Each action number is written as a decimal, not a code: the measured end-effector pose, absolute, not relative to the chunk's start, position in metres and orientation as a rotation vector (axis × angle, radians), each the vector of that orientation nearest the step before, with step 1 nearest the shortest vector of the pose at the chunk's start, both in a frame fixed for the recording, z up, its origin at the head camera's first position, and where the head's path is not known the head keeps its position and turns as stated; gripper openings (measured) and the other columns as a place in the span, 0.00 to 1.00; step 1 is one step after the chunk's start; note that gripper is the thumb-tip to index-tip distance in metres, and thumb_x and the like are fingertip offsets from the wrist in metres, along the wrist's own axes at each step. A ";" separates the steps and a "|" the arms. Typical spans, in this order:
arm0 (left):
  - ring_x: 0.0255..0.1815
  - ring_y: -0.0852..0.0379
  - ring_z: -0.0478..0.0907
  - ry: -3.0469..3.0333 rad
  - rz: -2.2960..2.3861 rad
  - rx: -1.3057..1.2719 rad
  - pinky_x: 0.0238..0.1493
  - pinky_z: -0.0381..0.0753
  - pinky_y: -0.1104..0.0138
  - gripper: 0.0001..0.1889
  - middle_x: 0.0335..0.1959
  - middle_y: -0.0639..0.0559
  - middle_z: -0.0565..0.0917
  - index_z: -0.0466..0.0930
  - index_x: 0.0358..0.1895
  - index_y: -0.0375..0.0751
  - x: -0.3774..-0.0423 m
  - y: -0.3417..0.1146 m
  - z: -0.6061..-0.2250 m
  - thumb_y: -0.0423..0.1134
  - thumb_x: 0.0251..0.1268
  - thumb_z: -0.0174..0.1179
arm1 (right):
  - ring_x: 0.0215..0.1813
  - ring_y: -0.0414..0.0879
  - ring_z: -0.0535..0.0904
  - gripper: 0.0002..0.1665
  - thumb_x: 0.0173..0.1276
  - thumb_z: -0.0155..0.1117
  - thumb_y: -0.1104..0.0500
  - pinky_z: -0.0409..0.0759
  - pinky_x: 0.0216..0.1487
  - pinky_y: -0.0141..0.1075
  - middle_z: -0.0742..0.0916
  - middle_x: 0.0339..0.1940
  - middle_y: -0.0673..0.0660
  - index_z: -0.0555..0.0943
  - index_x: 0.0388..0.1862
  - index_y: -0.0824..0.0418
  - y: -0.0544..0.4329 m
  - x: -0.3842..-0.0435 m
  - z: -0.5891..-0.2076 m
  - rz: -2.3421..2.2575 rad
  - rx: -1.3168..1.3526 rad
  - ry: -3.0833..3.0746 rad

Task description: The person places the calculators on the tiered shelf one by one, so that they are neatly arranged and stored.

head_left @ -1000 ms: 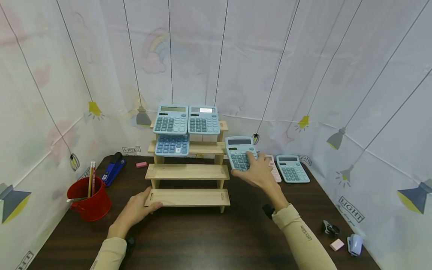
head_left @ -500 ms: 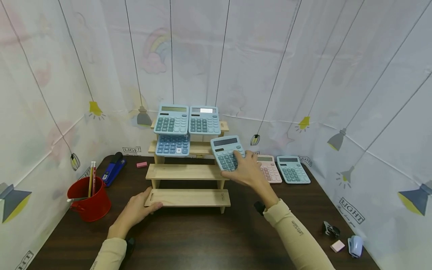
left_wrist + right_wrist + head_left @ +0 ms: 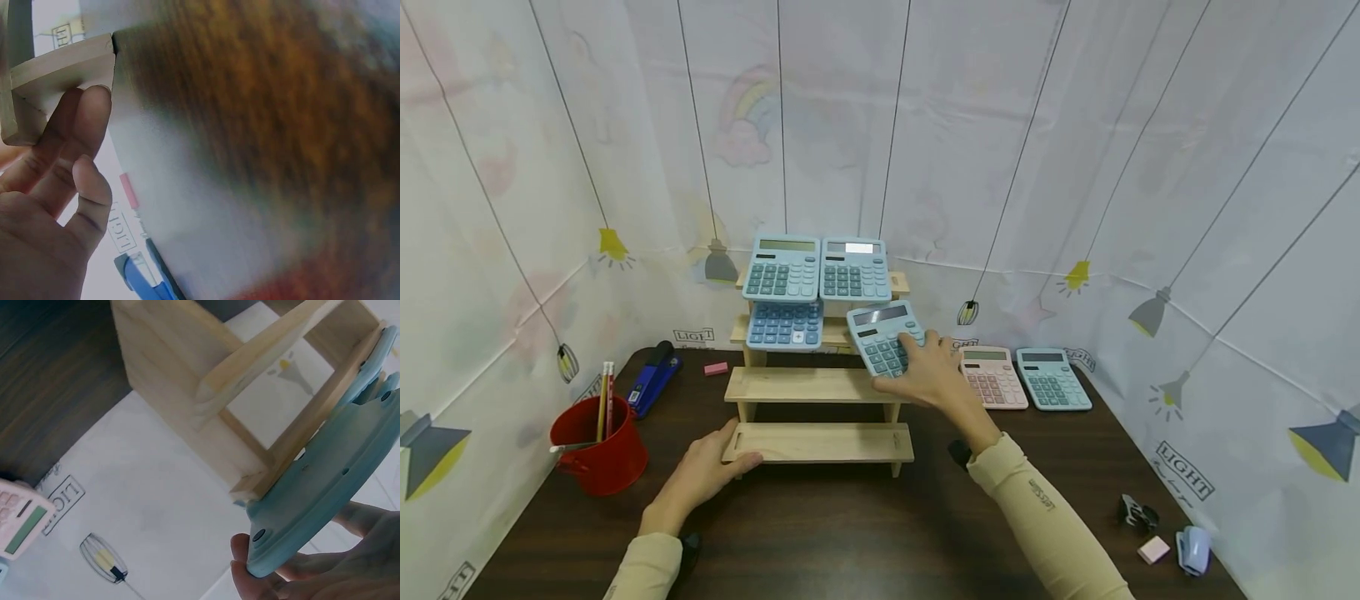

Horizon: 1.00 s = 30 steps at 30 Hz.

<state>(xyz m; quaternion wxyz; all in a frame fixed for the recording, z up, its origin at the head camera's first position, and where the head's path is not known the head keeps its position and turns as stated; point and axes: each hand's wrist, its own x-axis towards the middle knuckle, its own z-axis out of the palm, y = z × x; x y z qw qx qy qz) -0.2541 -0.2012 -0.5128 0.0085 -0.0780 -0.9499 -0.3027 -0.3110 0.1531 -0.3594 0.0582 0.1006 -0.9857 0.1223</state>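
My right hand [image 3: 925, 371] grips a light blue calculator [image 3: 883, 337] by its right edge. The calculator is tilted, overlapping the right part of the second tier from the top of a wooden display stand [image 3: 808, 385]. In the right wrist view, the calculator's underside [image 3: 325, 481] shows close to the stand's boards. My left hand [image 3: 700, 473] holds the left end of the lowest tier, its thumb over the board. Fingers [image 3: 90, 119] press against the wooden end in the left wrist view. Two light blue calculators [image 3: 781, 268] stand on the top tier, a bluer calculator [image 3: 785, 325] below them.
A pink calculator [image 3: 992, 379] and another light blue calculator [image 3: 1052, 379] lie right of the stand. A red bucket [image 3: 601, 454] with pencils, a blue stapler [image 3: 653, 379] and a pink eraser [image 3: 716, 368] are at left. A black clip [image 3: 1138, 513], pale eraser [image 3: 1153, 549] and small light-blue stapler-like item [image 3: 1192, 550] lie front right.
My right hand has carried the light blue calculator leftward from beside the stand to over its second tier, tilting it. The pink calculator is now uncovered. My left hand has stayed put.
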 end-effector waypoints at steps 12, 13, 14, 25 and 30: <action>0.71 0.29 0.70 -2.979 -0.958 -0.233 0.69 0.70 0.38 0.53 0.71 0.24 0.69 0.57 0.77 0.28 -0.253 -0.202 -0.512 0.69 0.63 0.60 | 0.61 0.68 0.66 0.58 0.53 0.61 0.21 0.67 0.60 0.59 0.69 0.70 0.75 0.68 0.75 0.52 0.128 -0.316 -0.366 0.371 0.343 -2.934; 0.71 0.28 0.69 -2.980 -0.959 -0.232 0.69 0.70 0.38 0.53 0.71 0.24 0.69 0.57 0.77 0.28 -0.253 -0.202 -0.512 0.69 0.63 0.60 | 0.62 0.69 0.66 0.58 0.53 0.61 0.20 0.66 0.61 0.59 0.69 0.71 0.74 0.68 0.75 0.52 0.126 -0.316 -0.366 0.379 0.341 -2.929; 0.71 0.28 0.69 -2.980 -0.958 -0.231 0.69 0.70 0.38 0.53 0.71 0.24 0.69 0.57 0.77 0.28 -0.253 -0.202 -0.512 0.69 0.63 0.59 | 0.63 0.69 0.66 0.58 0.53 0.61 0.20 0.66 0.62 0.59 0.68 0.72 0.74 0.68 0.75 0.52 0.124 -0.317 -0.366 0.384 0.339 -2.922; 0.72 0.29 0.68 -2.981 -0.988 -0.222 0.70 0.69 0.38 0.53 0.72 0.25 0.68 0.56 0.77 0.28 -0.253 -0.201 -0.511 0.68 0.63 0.59 | 0.71 0.70 0.61 0.62 0.54 0.59 0.17 0.66 0.70 0.62 0.64 0.75 0.75 0.64 0.78 0.52 0.110 -0.326 -0.371 0.421 0.275 -2.931; 0.72 0.29 0.68 -2.988 -0.986 -0.215 0.70 0.69 0.38 0.53 0.72 0.25 0.68 0.56 0.77 0.28 -0.254 -0.201 -0.512 0.69 0.63 0.59 | 0.66 0.65 0.62 0.60 0.55 0.61 0.19 0.72 0.63 0.57 0.67 0.71 0.73 0.64 0.78 0.50 0.109 -0.330 -0.374 0.449 0.293 -2.939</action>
